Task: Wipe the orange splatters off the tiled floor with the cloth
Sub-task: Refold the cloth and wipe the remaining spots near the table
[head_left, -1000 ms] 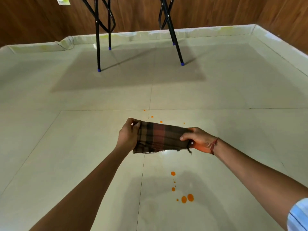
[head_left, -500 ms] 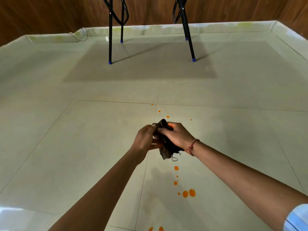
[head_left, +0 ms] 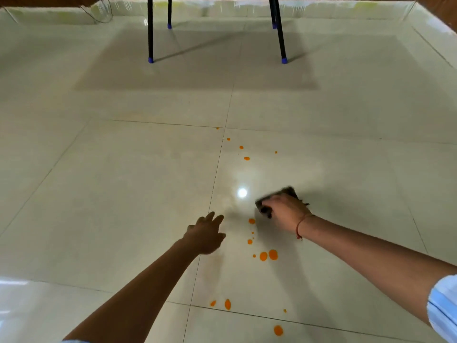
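So right hand grips the bunched cloth low over the floor, left hand spread empty. Orange splatters look untouched; next it's probably press and drag through them.

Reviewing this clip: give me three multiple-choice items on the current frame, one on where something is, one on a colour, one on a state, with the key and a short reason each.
1. Where is the cloth?
A. Draped over a table leg
B. Under the right hand, on the floor
C. In the left hand

2. What colour are the tips of the table legs?
A. Blue
B. Red
C. White

3. What state is the left hand in?
A. Fist around the cloth
B. Gripping a table leg
C. Open and empty, fingers spread

Key:
1 B: the right hand presses the cloth onto the floor, just beyond the splatters.
2 A: both near table legs end in blue tips.
3 C: the left hand holds nothing.
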The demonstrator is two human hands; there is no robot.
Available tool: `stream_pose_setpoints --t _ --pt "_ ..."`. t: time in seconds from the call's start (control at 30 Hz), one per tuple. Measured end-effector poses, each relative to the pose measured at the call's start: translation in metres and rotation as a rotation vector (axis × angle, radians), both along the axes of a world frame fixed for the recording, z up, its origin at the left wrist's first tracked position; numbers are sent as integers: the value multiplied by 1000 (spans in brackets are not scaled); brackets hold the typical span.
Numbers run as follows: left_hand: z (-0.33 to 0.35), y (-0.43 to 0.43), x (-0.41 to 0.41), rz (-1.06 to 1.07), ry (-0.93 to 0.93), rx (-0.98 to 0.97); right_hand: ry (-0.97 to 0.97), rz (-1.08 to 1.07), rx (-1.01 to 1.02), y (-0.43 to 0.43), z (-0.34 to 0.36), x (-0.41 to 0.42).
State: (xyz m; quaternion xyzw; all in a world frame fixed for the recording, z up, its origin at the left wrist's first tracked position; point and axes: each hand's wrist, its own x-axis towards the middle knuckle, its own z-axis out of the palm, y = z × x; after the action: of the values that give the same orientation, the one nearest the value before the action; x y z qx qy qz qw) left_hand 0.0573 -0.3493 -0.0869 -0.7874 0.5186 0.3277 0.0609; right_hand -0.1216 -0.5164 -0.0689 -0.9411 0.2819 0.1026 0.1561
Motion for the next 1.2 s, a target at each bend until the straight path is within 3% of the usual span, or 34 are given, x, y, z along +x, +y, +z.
stream_pose_setpoints --t 0.07,0.1,0.17,0.27,0.37,0.53,0.7,0.8,0.9,0.97,1.1,1.2 --pt "-19 16 -10 -41 -19 46 327 68 58 13 -15 -23" --pt "-27 23 -13 -55 -18 52 386 61 106 16 -18 -31" --pt "-36 34 -18 -64 -33 36 237 9 100 11 -16 -32" --pt "-47 42 -23 -58 -79 -26 4 -6 -72 -5 -35 -27" --pt "-55 46 -28 -58 -107 -112 86 17 -104 8 -74 -39" --pt "-64 45 -31 -104 -115 -134 -38 -146 -131 44 -102 -55" --pt "-69 47 -21 -72 -81 -204 -45 -287 -157 6 -105 12" --pt "-68 48 4 -45 -85 -224 -79 -138 -156 38 -107 44" --pt "-65 57 13 -52 -75 -203 -85 90 -116 91 -104 -28" --pt "-65 61 4 -29 -69 -181 -61 48 -150 75 -106 -56" --pt "-73 59 -11 24 -109 -183 -25 -265 -194 51 -103 7" --pt "-72 62 -16 48 -125 -225 -52 35 -148 127 -107 -34"
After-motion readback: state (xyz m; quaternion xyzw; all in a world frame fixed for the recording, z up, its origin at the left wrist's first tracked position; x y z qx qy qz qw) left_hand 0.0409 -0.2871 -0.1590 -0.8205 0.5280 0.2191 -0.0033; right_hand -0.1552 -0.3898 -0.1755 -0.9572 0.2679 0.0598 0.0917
